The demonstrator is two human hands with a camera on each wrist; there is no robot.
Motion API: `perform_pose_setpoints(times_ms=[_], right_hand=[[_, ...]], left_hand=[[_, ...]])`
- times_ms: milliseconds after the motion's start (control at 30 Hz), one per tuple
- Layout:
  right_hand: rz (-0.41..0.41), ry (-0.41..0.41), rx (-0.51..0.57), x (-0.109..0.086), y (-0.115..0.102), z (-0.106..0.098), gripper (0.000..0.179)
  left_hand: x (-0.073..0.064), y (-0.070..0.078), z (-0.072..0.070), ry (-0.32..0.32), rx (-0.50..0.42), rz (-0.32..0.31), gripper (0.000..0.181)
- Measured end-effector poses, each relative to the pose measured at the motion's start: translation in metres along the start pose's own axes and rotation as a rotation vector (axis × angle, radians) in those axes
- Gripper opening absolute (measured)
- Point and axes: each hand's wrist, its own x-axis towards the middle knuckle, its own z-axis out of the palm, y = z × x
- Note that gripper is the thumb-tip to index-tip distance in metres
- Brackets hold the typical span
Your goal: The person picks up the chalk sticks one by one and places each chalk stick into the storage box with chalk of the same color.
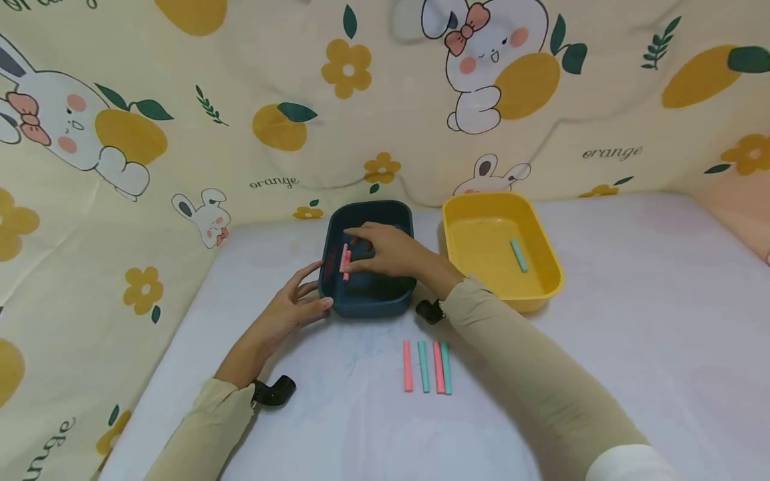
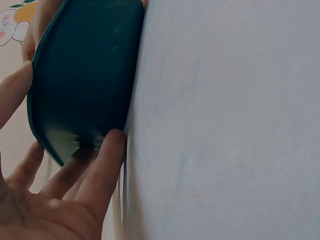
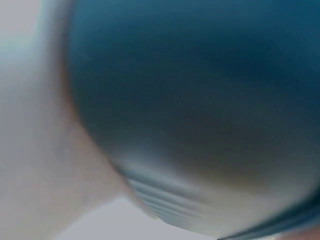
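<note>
My right hand (image 1: 388, 250) reaches into a dark blue plastic box (image 1: 373, 307). Its thumb and index finger are spread apart. Two pink chalk sticks (image 1: 345, 257) are side by side at the thumb tip, over the left part of the box. With fingers spread and fairly straight, my left hand (image 1: 293, 306) rests against the box's left front corner. In the left wrist view, its thumb is at the rim and the fingers (image 2: 102, 172) touch the outer wall. The right wrist view is filled by the blurred outside of the box (image 3: 190, 100).
Right of the blue box stands a yellow box (image 1: 481, 267) with a green chalk stick (image 1: 519, 255) inside. Pink and green chalk sticks (image 1: 424, 366) lie in a row on the white tabletop (image 1: 349, 414) in front. A printed cloth (image 1: 409, 133) hangs behind.
</note>
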Motion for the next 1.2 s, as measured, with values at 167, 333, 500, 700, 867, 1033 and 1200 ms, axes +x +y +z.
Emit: perform_pose_setpoints(times_ms=[167, 333, 500, 700, 867, 1033, 1200], right_hand=[[-0.033, 0.002, 0.007, -0.019, -0.006, 0.003, 0.078], [-0.016, -0.011, -0.013, -0.042, -0.007, 0.004, 0.079], [-0.003, -0.038, -0.017, -0.068, -0.008, -0.003, 0.079], [0.004, -0.030, -0.034, -0.101, -0.012, -0.012, 0.079], [0.000, -0.021, -0.038, -0.127, -0.006, -0.015, 0.081], [0.026, -0.053, -0.033, -0.149, 0.001, -0.014, 0.085], [-0.001, -0.076, -0.051, -0.164, 0.001, -0.014, 0.085]], left_hand=[[-0.006, -0.001, -0.006, 0.012, 0.055, -0.011, 0.079], [-0.010, -0.006, -0.008, 0.000, 0.063, -0.042, 0.080], [-0.008, -0.005, -0.005, -0.006, 0.058, -0.051, 0.080], [-0.003, -0.002, -0.004, 0.000, 0.072, -0.062, 0.080], [-0.002, 0.001, -0.003, -0.009, 0.067, -0.077, 0.083], [-0.002, 0.002, 0.000, -0.005, 0.049, -0.089, 0.081], [0.000, 0.001, 0.001, -0.008, 0.042, -0.076, 0.081]])
